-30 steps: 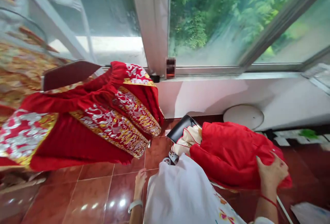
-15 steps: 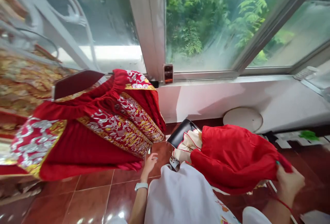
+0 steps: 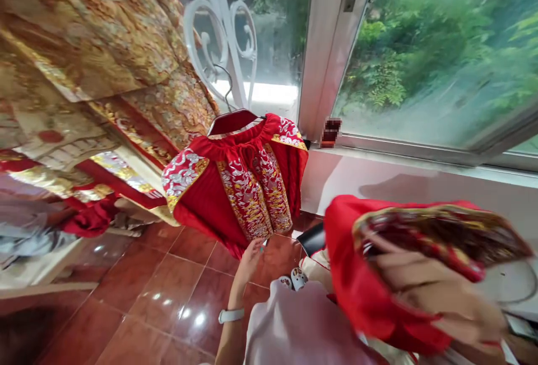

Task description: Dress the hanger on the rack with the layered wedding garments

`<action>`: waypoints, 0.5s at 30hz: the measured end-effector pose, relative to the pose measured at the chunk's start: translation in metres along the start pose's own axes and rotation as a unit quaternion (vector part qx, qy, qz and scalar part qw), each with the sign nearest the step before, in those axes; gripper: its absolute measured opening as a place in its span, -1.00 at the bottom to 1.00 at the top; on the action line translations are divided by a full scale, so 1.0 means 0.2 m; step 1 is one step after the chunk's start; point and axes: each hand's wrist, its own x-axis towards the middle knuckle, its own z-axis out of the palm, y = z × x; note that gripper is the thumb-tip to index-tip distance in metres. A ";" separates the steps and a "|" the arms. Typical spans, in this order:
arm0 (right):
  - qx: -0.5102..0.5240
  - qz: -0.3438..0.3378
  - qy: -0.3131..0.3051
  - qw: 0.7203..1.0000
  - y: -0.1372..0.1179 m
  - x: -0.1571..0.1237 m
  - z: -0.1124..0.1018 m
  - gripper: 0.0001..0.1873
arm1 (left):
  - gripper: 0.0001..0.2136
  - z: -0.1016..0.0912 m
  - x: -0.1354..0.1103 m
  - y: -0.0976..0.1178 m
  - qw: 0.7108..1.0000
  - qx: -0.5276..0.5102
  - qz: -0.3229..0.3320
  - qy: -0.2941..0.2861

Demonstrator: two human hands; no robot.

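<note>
My left hand (image 3: 251,255) reaches up to the lower hem of a red jacket with silver and gold embroidery (image 3: 244,185), which hangs on a dark red hanger (image 3: 231,121); its fingertips touch the hem and the fingers look loosely apart. My right hand (image 3: 437,292) is blurred and close to the camera, its fingers wrapped on a red garment with a gold-embroidered edge (image 3: 361,292) that it has lifted. My white skirt (image 3: 298,326) fills the bottom middle.
Gold and red embroidered robes (image 3: 92,73) hang at the left. A window with a white scrolled grille (image 3: 218,23) and a white sill (image 3: 420,157) runs across the back. The floor is glossy red tile (image 3: 168,286). A black object (image 3: 311,237) lies on the floor under the red garment.
My right hand has raised the red garment off the pile toward the camera. My left hand has risen to the hanging jacket's hem. The view has swung left.
</note>
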 end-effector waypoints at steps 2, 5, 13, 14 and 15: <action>0.162 -0.121 -0.205 0.958 0.00 0.25 0.05 -0.36 | -0.51 -0.03 -0.04 0.11 0.998 -0.008 0.035 0.045; 0.336 -0.119 -0.361 0.862 0.03 0.49 0.15 -0.55 | -0.52 -0.11 -0.12 0.22 0.988 -0.012 0.092 0.123; 0.378 -0.305 -0.377 0.788 0.13 0.50 0.26 -0.74 | -0.35 -0.25 -0.29 0.34 0.984 0.088 0.155 0.002; 0.364 -0.324 -0.363 0.794 0.13 0.50 0.25 -0.76 | -0.29 -0.27 -0.31 0.33 0.985 0.105 0.131 -0.050; 0.352 -0.325 -0.349 0.805 0.14 0.50 0.24 -0.77 | -0.22 -0.29 -0.34 0.31 0.984 0.114 0.095 -0.098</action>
